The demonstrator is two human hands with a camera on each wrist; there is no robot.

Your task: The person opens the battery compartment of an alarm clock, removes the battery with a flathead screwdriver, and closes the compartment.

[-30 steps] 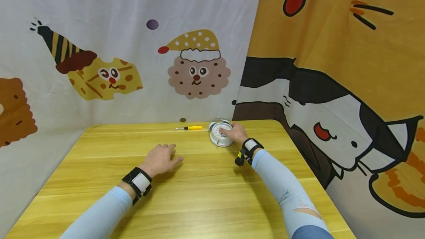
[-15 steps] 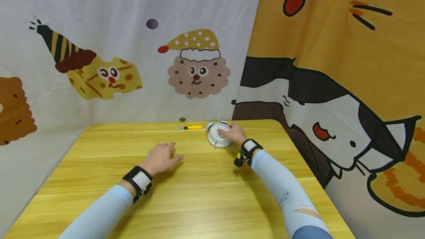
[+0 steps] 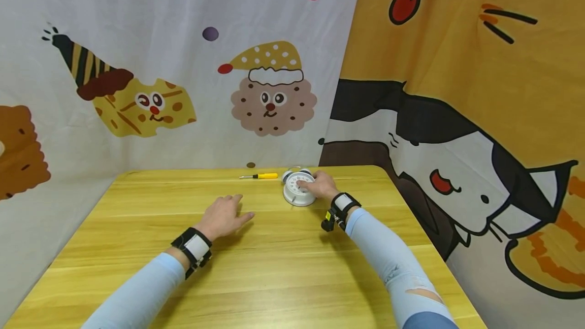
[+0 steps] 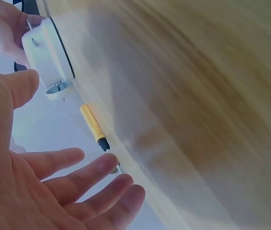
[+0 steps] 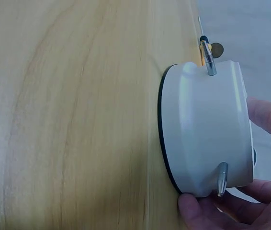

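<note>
A white twin-bell alarm clock (image 3: 297,197) lies on its back near the far edge of the table, its dial facing up. My right hand (image 3: 323,185) grips it from the right side, thumb over the dial and fingers at the rim. In the right wrist view the clock's white casing (image 5: 207,129) shows two metal feet, and its black-edged back is at the tabletop. My left hand (image 3: 222,216) is held over the table to the left with fingers spread, holding nothing. A screwdriver with a yellow handle (image 3: 267,176) lies just left of the clock.
The wooden table (image 3: 274,268) ends at a white cartoon-printed curtain (image 3: 183,151) behind it. A yellow curtain with cat drawings (image 3: 439,90) hangs at the right. Both wrists wear black straps with cameras.
My right hand has shifted the clock slightly left and toward me across the table. The left hand stays almost where it was, and the screwdriver has not moved.
</note>
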